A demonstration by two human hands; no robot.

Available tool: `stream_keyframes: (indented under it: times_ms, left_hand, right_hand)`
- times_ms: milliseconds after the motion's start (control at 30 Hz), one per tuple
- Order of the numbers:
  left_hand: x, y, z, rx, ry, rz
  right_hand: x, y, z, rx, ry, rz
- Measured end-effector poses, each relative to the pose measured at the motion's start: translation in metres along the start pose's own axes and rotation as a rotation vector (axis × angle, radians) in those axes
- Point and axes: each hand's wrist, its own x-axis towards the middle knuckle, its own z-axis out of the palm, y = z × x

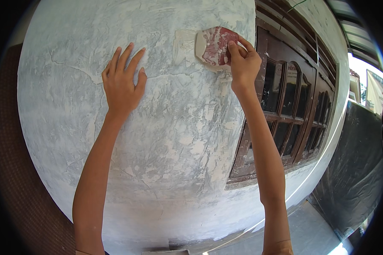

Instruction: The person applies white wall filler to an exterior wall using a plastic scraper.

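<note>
- Head view: the right hand [245, 63] pinched a flat red scraper [226, 41] by its right edge, thumb on the near face.
- Whitish paste [201, 46] coated the scraper's left end and streaked its face; the tool was at the upper part of the wall [170, 140], left of the brown window [285, 108].
- The left hand [124, 83] was set against the wall, left of the scraper, its fingers spread wide.
- A pale rim [166, 252] showed at the bottom edge, cut off; whether it belonged to a container, and what lay inside, I could not tell.
</note>
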Motion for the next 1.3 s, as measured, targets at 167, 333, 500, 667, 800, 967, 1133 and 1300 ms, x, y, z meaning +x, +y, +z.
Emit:
stream_keyframes:
  times_ms: [167, 333, 500, 667, 800, 967, 1133, 1300]
  left_hand:
    - [-0.001, -0.004, 0.002, 0.016, 0.031, 0.013]
    - [-0.001, 0.002, 0.002, 0.054, 0.016, -0.004]
    - [-0.001, 0.001, -0.001, 0.004, -0.001, -0.003]
    - [-0.002, -0.003, 0.001, -0.003, 0.011, -0.005]
    - [0.001, 0.005, 0.002, 0.023, 0.035, -0.005]
    - [-0.001, 0.002, 0.001, 0.024, 0.028, -0.005]
    - [0.000, 0.003, 0.001, -0.011, 0.022, -0.005]
    - [-0.002, -0.002, -0.001, -0.001, 0.028, -0.003]
  right_hand:
    - [0.012, 0.003, -0.011, -0.085, 0.055, 0.017]
    - [0.024, 0.006, -0.053, -0.002, 0.291, -0.002]
    - [0.017, -0.006, 0.006, 0.017, -0.009, 0.008]
    - [0.016, -0.003, 0.012, -0.102, 0.008, -0.008]
    - [0.040, 0.012, -0.045, -0.091, 0.250, -0.026]
    - [0.026, -0.009, -0.002, -0.024, 0.055, -0.017]
    - [0.029, -0.019, 0.050, 0.007, -0.108, -0.043]
    - [0.029, -0.017, 0.045, -0.078, -0.016, -0.072]
